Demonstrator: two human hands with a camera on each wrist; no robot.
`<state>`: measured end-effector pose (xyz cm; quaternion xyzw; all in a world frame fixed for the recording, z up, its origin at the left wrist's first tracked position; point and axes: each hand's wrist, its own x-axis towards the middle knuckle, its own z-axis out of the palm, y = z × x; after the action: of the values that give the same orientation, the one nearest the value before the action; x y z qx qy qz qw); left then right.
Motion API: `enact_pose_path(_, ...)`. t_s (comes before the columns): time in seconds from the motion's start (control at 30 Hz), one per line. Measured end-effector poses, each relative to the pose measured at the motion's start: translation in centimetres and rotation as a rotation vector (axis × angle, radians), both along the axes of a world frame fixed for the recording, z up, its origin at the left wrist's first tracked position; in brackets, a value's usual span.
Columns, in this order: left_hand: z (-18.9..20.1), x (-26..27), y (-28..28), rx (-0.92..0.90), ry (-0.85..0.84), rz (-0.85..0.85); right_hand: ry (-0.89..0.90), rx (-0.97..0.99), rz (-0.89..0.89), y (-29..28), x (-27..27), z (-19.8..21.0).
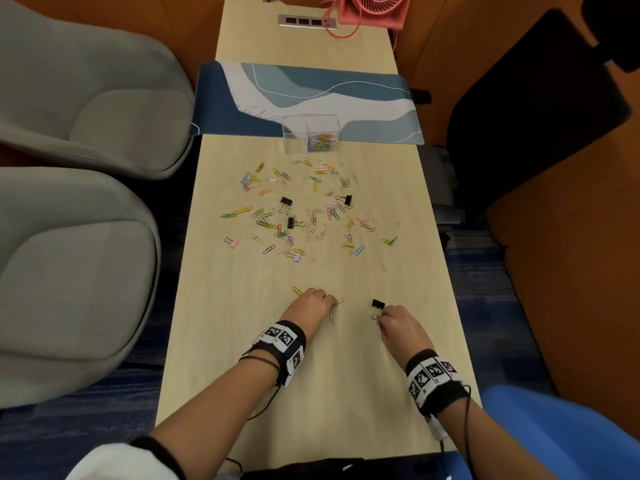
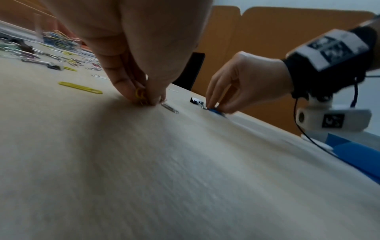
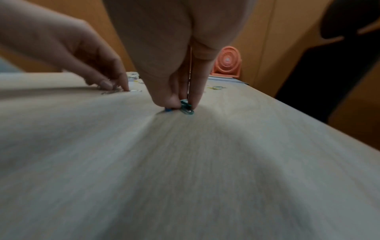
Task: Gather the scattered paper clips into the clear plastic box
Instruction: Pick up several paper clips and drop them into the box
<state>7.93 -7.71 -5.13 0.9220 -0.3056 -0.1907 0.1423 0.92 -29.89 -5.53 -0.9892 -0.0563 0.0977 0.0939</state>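
Observation:
Many coloured paper clips point(image 1: 304, 216) lie scattered over the middle of the wooden table point(image 1: 242, 341). The clear plastic box point(image 1: 311, 133) stands at the far end of the scatter with several clips inside. My left hand point(image 1: 313, 301) is at the near part of the table, fingertips down, pinching a yellow paper clip point(image 2: 140, 95); a silver clip point(image 2: 170, 108) lies just beside it. My right hand point(image 1: 394, 320) pinches teal and blue paper clips point(image 3: 186, 106) against the table top. A black binder clip point(image 1: 377, 304) sits right by its fingertips.
Black and pastel binder clips point(image 1: 290, 221) are mixed among the clips. A blue patterned mat point(image 1: 304, 95) lies behind the box, a pink fan point(image 1: 372, 8) at the far end. Grey seats point(image 1: 76, 237) flank the left side, a black chair point(image 1: 536, 109) the right.

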Motion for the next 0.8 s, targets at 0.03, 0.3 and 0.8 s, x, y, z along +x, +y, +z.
enact_pose_path(0.03, 0.1, 0.2, 0.3, 0.000, 0.019, 0.008, 0.021, -0.013, 0.032, 0.3, 0.0, 0.2)
enact_pose_path(0.3, 2.2, 2.7, 3.7, -0.401, 0.071, 0.318, 0.021, 0.593, -0.596, 1.2, 2.4, 5.8)
enact_pose_path(0.8, 10.8, 17.9, 3.6, -0.904, -0.029, 0.721, 0.112, 1.833, -0.969, 2.9, 16.1, 11.9)
